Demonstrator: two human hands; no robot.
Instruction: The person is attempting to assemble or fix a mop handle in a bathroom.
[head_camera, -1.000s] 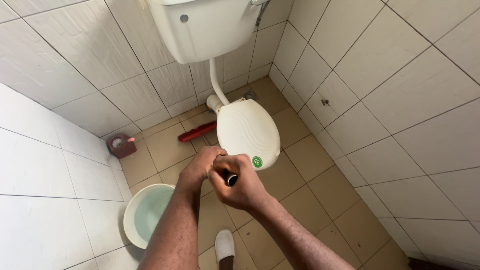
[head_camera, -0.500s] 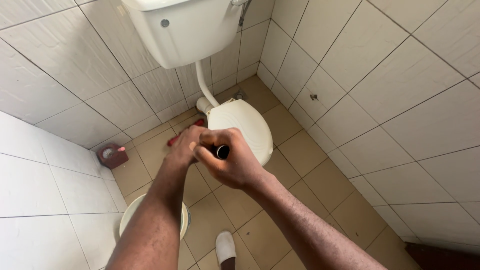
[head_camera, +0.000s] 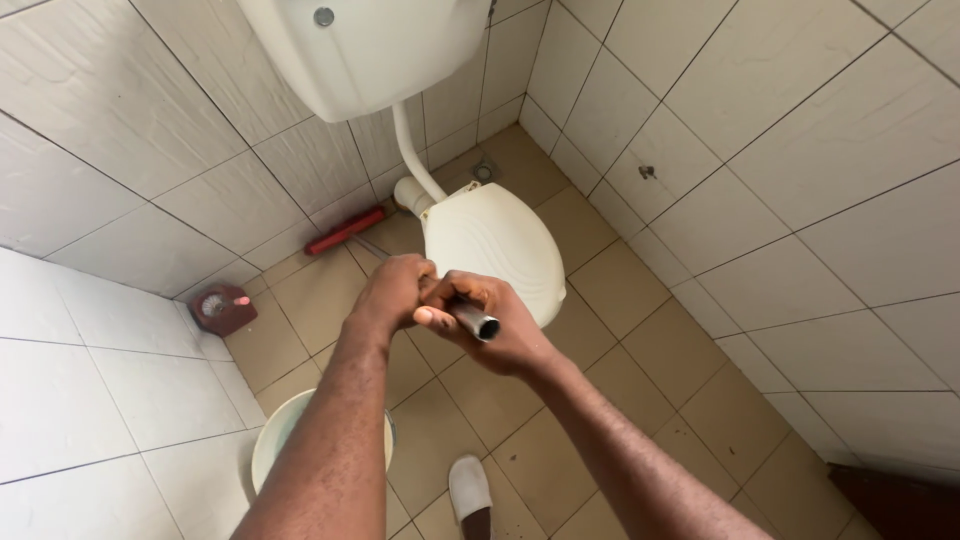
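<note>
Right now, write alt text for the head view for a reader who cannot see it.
Two bare hands meet over a tiled bathroom floor: the right hand holds a short metal tube, and the left hand closes on its far end. Below them sit a closed white toilet, a red brush by the wall and a pale bucket.

Pretty clearly a small home bathroom: white toilet (head_camera: 492, 245) with its lid shut, wall-mounted cistern (head_camera: 370, 50) above, pale tiled walls (head_camera: 790, 150), tan floor tiles (head_camera: 640, 300), and a bucket (head_camera: 272, 440) in the corner.
</note>
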